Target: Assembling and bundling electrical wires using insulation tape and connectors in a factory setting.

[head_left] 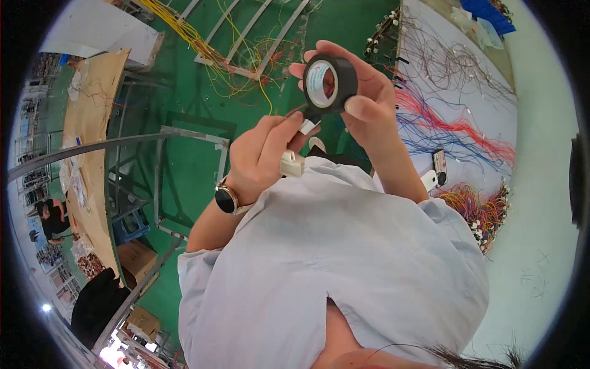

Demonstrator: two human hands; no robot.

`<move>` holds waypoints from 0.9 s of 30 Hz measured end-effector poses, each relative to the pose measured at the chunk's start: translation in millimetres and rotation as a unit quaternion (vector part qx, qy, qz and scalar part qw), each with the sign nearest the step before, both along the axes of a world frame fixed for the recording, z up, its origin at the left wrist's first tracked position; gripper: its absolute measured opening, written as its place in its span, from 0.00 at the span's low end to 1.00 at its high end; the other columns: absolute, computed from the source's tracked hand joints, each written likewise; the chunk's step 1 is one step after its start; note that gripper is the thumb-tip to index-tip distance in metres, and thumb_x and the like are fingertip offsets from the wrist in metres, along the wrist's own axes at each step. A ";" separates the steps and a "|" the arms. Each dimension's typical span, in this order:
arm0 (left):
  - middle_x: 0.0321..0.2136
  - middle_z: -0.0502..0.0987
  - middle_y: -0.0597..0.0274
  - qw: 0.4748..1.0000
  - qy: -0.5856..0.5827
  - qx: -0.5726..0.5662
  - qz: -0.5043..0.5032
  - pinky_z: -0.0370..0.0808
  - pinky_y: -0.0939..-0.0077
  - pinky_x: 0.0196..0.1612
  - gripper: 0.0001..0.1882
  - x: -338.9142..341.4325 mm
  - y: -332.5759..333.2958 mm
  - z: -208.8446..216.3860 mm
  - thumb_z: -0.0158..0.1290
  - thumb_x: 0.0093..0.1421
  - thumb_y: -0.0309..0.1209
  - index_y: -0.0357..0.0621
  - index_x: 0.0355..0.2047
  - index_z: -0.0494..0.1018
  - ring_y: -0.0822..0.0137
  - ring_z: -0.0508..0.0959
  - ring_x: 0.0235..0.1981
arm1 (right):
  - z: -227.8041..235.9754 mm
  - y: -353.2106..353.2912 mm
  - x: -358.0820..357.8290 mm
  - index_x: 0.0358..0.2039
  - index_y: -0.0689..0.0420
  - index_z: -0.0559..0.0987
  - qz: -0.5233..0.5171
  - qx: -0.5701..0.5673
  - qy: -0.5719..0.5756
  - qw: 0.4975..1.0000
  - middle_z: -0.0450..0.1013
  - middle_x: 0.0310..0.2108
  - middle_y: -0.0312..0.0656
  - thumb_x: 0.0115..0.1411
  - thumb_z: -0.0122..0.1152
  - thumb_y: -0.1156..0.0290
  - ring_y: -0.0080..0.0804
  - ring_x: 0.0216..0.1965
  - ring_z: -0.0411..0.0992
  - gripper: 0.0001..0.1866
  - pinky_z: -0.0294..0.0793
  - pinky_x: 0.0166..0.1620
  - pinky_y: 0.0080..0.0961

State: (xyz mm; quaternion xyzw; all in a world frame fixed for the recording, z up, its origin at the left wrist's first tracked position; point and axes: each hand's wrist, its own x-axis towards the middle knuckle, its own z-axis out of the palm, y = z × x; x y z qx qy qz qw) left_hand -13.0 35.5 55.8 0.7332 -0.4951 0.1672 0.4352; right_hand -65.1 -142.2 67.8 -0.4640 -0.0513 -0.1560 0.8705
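My right hand (376, 101) holds a roll of black tape (350, 83) up in front of my chest, thumb on its lower edge and fingers behind it. From the roll's lower left side, a dark end of tape (312, 115) reaches my left fingertips. My left hand (261, 150), with a watch on the wrist, is closed on a small wire harness. A cream plastic connector (292, 165) pokes out below its fingers, and a smaller white piece (309, 126) shows at the fingertips. Most of the wire is hidden inside the hand.
At right, a pale table (455, 80) bears red and blue wires (442, 120), a phone (429, 179) and a multicoloured wire bundle (473, 206). Yellow wires (178, 27) hang over a metal frame ahead. A wooden bench (92, 154) and a metal rail (123, 142) stand left.
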 end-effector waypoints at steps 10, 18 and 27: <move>0.25 0.78 0.57 0.983 -0.165 -0.003 -0.078 0.72 0.78 0.18 0.20 3.3 1.9 22.2 0.66 0.41 0.19 0.35 0.37 0.75 0.65 0.77 0.20 | 13.6 -4.3 -4.1 0.60 0.73 0.59 0.012 -0.062 -0.062 0.996 0.67 0.54 0.56 0.47 0.68 0.58 0.52 0.55 0.68 0.47 0.65 0.60 0.46; 0.22 0.74 0.60 0.982 -0.177 -0.006 -0.066 0.72 0.81 0.19 0.16 7.9 6.1 25.7 0.62 0.42 0.20 0.30 0.34 0.75 0.69 0.75 0.20 | 10.3 -7.3 -6.3 0.58 0.75 0.61 0.092 0.017 -0.151 0.984 0.67 0.53 0.58 0.45 0.66 0.76 0.49 0.56 0.67 0.40 0.62 0.61 0.49; 0.21 0.74 0.61 0.986 -0.164 0.022 -0.028 0.69 0.82 0.17 0.15 5.5 10.2 29.2 0.61 0.41 0.20 0.33 0.32 0.75 0.71 0.74 0.19 | 7.0 1.0 -15.1 0.59 0.73 0.59 0.030 -0.037 -0.092 0.995 0.67 0.53 0.58 0.46 0.71 0.60 0.53 0.55 0.68 0.47 0.65 0.59 0.50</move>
